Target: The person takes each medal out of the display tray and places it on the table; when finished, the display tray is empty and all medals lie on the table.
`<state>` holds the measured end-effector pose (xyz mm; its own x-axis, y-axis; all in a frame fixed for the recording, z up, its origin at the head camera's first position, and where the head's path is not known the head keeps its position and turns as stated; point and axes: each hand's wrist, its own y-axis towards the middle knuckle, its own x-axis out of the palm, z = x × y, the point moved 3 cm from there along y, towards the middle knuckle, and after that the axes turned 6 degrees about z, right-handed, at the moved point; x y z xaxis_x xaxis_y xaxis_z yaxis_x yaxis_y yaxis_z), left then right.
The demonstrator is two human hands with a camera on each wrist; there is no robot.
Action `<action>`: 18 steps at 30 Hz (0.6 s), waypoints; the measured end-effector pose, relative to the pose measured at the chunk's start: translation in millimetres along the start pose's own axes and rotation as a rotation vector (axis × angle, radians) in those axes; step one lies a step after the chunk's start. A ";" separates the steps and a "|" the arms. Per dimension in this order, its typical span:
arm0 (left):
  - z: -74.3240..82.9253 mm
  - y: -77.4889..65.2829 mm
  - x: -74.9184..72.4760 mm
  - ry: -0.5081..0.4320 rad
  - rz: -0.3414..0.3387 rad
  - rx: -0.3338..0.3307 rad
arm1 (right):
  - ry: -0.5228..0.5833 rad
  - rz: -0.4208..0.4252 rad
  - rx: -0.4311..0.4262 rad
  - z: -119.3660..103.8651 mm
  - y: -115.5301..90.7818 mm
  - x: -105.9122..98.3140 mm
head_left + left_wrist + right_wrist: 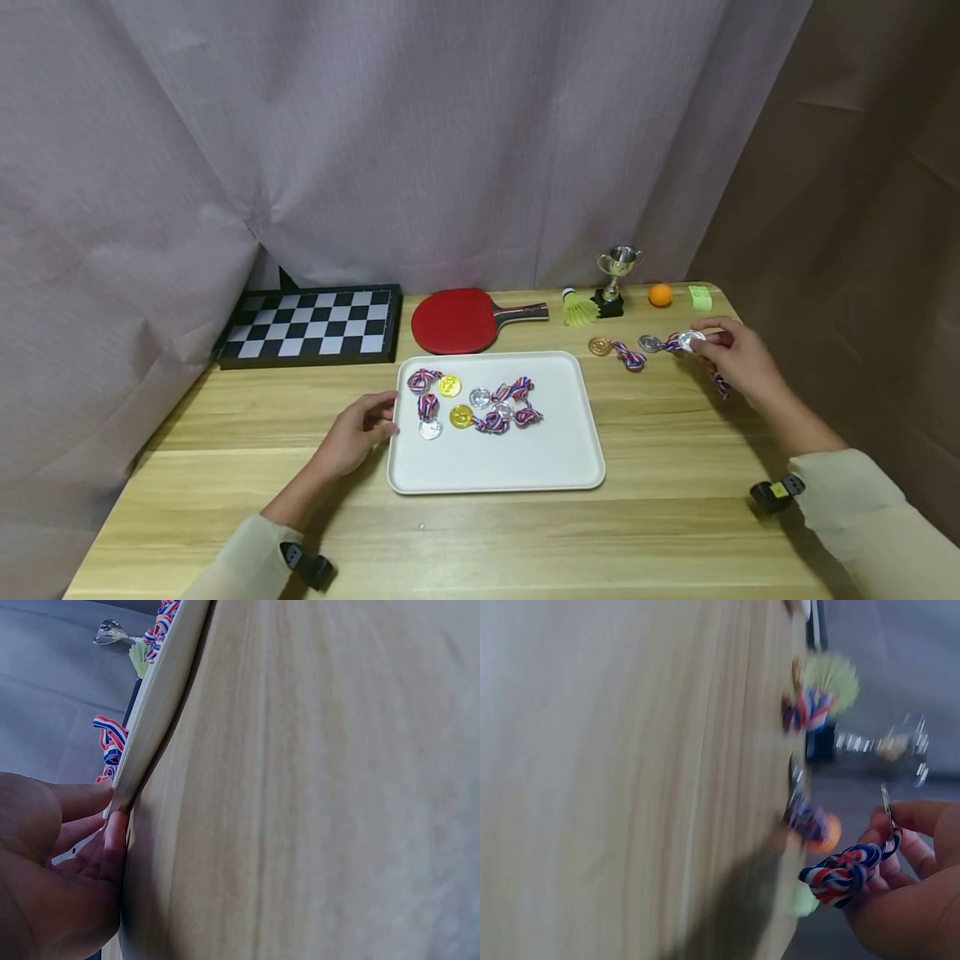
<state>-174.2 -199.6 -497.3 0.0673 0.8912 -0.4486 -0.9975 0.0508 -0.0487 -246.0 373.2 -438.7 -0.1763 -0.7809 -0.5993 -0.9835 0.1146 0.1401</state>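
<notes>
My right hand (738, 354) pinches a silver medal (691, 340) above the table's right side. In the right wrist view its knotted red, white and blue ribbon (843, 874) hangs beside the fingers. Below and left of that hand lie another silver medal (649, 343) and a bronze-coloured medal (600, 346), both with bundled ribbons. My left hand (358, 435) holds the left rim of a white tray (517, 467), thumb and fingers right at the edge. Inside the tray are several medals, among them a gold medal (461, 416) and a silver medal (431, 428).
Along the back stand a chessboard (311, 325), a red table tennis paddle (454, 322), a yellow-green shuttlecock (579, 308), a small trophy cup (618, 265), an orange ball (660, 295) and a light green block (701, 297). A grey curtain (420, 142) hangs behind the table.
</notes>
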 end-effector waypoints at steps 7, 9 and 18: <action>-1.8 0.9 -0.2 -0.001 -0.002 0.003 | -0.040 0.059 0.074 41.9 25.0 -12.1; -2.7 1.3 -0.2 0.003 0.000 -0.004 | -0.086 0.049 0.085 49.9 30.0 -11.6; -4.2 2.9 1.6 0.008 -0.003 -0.017 | -0.265 0.065 0.015 64.9 40.1 -4.5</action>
<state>-176.9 -199.9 -502.0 0.0707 0.8875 -0.4554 -0.9968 0.0461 -0.0649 -287.3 421.1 -481.6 -0.2412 -0.5839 -0.7752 -0.9700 0.1695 0.1741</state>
